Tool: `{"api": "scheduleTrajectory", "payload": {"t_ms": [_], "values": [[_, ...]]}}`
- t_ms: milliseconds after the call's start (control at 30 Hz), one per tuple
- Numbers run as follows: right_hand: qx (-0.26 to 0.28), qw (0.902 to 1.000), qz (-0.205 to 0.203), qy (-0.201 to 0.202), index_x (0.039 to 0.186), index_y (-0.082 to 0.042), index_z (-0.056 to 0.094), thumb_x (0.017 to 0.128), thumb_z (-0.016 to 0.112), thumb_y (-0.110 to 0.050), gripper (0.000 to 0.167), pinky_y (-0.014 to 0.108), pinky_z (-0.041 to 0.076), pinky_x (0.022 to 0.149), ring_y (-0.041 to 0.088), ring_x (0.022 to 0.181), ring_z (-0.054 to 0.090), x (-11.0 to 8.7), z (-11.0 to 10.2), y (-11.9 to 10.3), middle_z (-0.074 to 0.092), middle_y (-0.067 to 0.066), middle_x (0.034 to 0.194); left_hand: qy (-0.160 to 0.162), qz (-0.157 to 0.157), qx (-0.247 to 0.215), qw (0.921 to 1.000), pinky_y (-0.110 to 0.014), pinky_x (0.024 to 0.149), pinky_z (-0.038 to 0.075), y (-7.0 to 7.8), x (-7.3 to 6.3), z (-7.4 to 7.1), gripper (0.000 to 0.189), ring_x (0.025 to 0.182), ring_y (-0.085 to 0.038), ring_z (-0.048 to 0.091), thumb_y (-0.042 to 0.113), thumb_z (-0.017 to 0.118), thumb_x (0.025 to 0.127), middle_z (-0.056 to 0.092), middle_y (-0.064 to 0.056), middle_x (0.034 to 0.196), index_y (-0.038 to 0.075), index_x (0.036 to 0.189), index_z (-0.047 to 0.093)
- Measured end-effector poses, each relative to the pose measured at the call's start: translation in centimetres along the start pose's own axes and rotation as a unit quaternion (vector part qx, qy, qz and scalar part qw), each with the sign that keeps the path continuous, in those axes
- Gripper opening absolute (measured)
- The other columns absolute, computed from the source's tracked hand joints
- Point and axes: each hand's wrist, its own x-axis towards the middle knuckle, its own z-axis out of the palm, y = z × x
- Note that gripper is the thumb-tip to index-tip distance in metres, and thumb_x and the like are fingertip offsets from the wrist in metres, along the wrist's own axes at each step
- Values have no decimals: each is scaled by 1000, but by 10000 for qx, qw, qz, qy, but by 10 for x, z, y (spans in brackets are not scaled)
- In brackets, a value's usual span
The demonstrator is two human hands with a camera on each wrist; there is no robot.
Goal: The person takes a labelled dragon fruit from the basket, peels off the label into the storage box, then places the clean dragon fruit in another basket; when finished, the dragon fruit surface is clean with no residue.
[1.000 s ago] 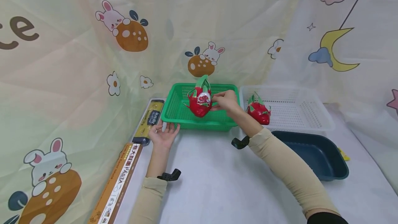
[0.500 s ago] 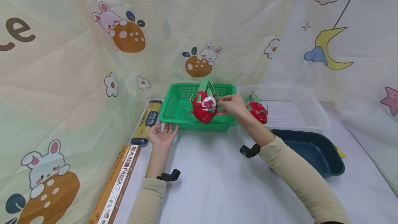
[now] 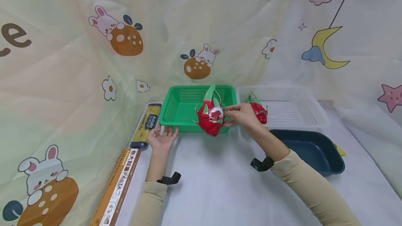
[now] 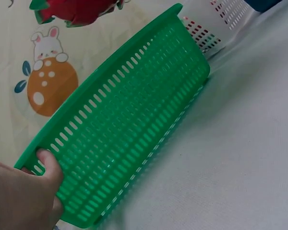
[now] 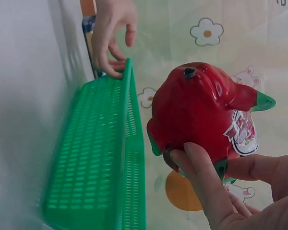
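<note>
In the head view my right hand [image 3: 243, 116] pinches a dragon fruit [image 3: 207, 125] by its right side. The fruit is glossy red with green leaf tips and a round label. It hangs over the front edge of the green basket [image 3: 180, 123], overlapping it in this view; the right wrist view shows the fruit [image 5: 192, 105] from its red, stubby end. My left hand [image 3: 161, 142] holds the basket's front left corner, its bent fingers at the rim and front wall [image 4: 53, 167]. Another dragon fruit [image 3: 260, 113] sits in the white basket [image 3: 292, 107], partly hidden by my right hand.
A dark blue tub [image 3: 309, 149] stands in front of the white basket, with a small yellow thing [image 3: 340, 150] beside it. Along the left lie a yellow and blue pack [image 3: 146, 126] and a long brown PASTA box [image 3: 117, 184]. A patterned cloth [image 3: 163, 44] hangs behind.
My right hand has brought the dragon fruit from over the green basket toward me and to the right, past its front rim. My left hand has stayed at the basket's corner.
</note>
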Motion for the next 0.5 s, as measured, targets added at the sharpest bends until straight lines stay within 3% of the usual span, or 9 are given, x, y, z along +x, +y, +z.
{"api": "scheduleTrajectory", "payload": {"t_ms": [500], "values": [[2, 9997, -233, -29, 137, 4, 63, 98, 75, -22, 48, 42, 64, 83, 33, 90, 78, -38, -11, 48, 71, 24, 125, -58, -32, -93, 9999, -55, 113, 40, -2, -1, -1, 55, 126, -25, 47, 2, 48, 88, 46, -8, 132, 22, 139, 45]]}}
